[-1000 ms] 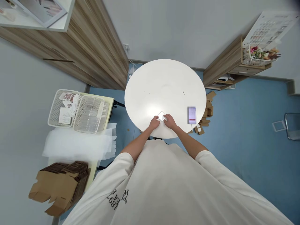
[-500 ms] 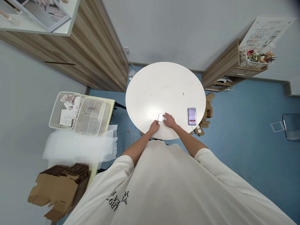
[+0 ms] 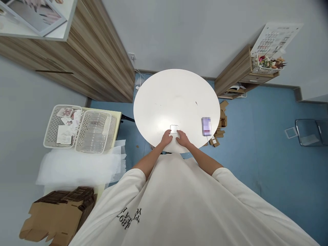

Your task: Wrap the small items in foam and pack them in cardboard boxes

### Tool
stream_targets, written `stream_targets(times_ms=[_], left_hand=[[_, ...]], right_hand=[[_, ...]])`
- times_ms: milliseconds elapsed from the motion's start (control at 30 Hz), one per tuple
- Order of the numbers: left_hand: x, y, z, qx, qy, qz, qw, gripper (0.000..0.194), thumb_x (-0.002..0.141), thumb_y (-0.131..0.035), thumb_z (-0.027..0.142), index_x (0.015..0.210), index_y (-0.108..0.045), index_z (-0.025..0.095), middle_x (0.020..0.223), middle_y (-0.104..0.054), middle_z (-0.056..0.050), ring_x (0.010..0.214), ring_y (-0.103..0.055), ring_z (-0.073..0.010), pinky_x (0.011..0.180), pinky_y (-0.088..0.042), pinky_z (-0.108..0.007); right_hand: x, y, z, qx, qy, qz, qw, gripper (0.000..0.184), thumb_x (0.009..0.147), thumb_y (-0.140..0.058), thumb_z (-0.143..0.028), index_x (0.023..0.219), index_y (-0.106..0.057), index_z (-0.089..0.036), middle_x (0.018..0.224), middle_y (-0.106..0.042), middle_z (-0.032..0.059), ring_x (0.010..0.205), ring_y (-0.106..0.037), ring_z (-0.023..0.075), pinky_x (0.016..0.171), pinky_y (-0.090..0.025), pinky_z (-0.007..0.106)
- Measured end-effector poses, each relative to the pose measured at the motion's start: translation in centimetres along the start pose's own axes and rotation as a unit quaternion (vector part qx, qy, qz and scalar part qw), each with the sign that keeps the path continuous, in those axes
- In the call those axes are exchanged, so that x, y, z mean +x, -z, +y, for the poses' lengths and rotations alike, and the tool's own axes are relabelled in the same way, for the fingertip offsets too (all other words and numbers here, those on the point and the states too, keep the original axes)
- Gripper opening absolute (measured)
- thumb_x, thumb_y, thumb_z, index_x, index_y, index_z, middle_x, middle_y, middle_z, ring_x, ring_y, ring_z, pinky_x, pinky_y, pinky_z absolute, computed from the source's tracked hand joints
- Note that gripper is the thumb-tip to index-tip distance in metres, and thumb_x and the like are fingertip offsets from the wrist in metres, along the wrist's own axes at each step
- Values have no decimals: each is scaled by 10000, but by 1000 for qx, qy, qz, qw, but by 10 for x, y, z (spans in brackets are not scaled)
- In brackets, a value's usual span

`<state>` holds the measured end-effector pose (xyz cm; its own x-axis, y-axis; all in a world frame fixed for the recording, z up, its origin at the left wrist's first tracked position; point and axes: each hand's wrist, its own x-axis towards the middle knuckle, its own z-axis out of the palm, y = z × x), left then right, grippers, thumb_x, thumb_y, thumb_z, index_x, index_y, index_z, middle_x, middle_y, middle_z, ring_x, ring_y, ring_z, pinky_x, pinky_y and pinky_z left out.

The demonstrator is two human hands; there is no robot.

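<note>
A small, transparent, square plastic box (image 3: 174,128) is at the near side of the round white table (image 3: 176,89). My left hand (image 3: 167,137) is closed at the box's left side, its fingertips at the edge. At the right side, my right hand (image 3: 182,138) is closed in the same way with its fingers at the near right corner. Whether the box rests on the tabletop or is slightly raised, I cannot tell. A phone or tablet (image 3: 206,126) with a blurred purple screen lies to the right of my right hand, a cable at its lower end.
On a side table at left are a white basket (image 3: 48,132) of cards, another basket (image 3: 111,131) of transparent boxes, white sheets (image 3: 79,167) and flattened cardboard boxes (image 3: 52,215). A wooden cabinet (image 3: 107,61) stands back left. Cardboard (image 3: 222,121) lies on the floor by the table.
The box has turned from a diamond angle to lie square to me. My right hand has drawn back from over it to its right edge; my left hand has come up to its left edge.
</note>
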<state>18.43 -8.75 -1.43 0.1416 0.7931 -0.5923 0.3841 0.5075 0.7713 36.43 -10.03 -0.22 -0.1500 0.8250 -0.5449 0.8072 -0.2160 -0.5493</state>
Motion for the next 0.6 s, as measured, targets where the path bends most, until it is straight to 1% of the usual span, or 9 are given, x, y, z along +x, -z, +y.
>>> stream_targets(times_ms=[67, 133, 233, 300, 367, 467, 600], left_hand=[[-2, 1, 1, 6, 2, 11, 1000, 551, 829, -575, 120, 1367, -509, 219, 1499, -510, -115, 1386, -490, -264, 1115, -420, -399], [-4, 1, 4, 3, 4, 9, 1000, 536, 828, -579, 117, 1349, -511, 222, 1482, -523, -110, 1377, -495, -266, 1106, -424, -401], [-8, 3, 9, -1, -6, 14, 1000, 549, 815, -595, 107, 1342, -510, 238, 1474, -531, -96, 1363, -503, -266, 1092, -432, -396], [-9, 4, 13, 5, -26, 34, 999, 560, 806, -606, 97, 1340, -511, 235, 1445, -548, -99, 1340, -517, -262, 1084, -438, -393], [-9, 5, 16, 15, -53, 57, 997, 541, 814, -606, 94, 1332, -518, 224, 1397, -570, -109, 1305, -538, -252, 1080, -440, -389], [-7, 6, 22, 28, -73, 94, 992, 441, 867, -593, 128, 1298, -541, 205, 1315, -592, -122, 1239, -572, -236, 1065, -448, -379], [-1, 6, 28, 30, -77, 127, 988, 310, 929, -576, 188, 1238, -575, 200, 1257, -604, -121, 1173, -597, -219, 1025, -472, -358]], right_hand=[[-2, 0, -1, 16, 1, 6, 1000, 656, 934, -487, -247, 1571, -346, -175, 1613, -366, 99, 1476, -332, 268, 1195, -332, 410], [-3, 1, -3, 28, 1, 12, 1000, 643, 935, -483, -244, 1561, -361, -166, 1598, -385, 106, 1463, -359, 256, 1194, -337, 393], [-2, 4, -6, 36, -8, 29, 999, 582, 943, -471, -241, 1521, -427, -185, 1530, -458, 116, 1378, -467, 247, 1141, -401, 375], [-2, 7, -9, 36, -15, 49, 998, 529, 956, -457, -251, 1482, -477, -202, 1469, -509, 116, 1295, -537, 243, 1080, -451, 366], [-1, 12, -12, 32, -13, 68, 997, 476, 978, -439, -279, 1442, -521, -209, 1414, -550, 113, 1237, -572, 241, 1029, -479, 358], [0, 20, -18, 28, -12, 79, 996, 417, 1012, -411, -320, 1378, -583, -220, 1336, -611, 102, 1174, -603, 235, 980, -489, 341], [2, 30, -23, 24, -13, 78, 997, 382, 1029, -399, -318, 1301, -651, -227, 1277, -661, 95, 1136, -619, 236, 959, -482, 337]])
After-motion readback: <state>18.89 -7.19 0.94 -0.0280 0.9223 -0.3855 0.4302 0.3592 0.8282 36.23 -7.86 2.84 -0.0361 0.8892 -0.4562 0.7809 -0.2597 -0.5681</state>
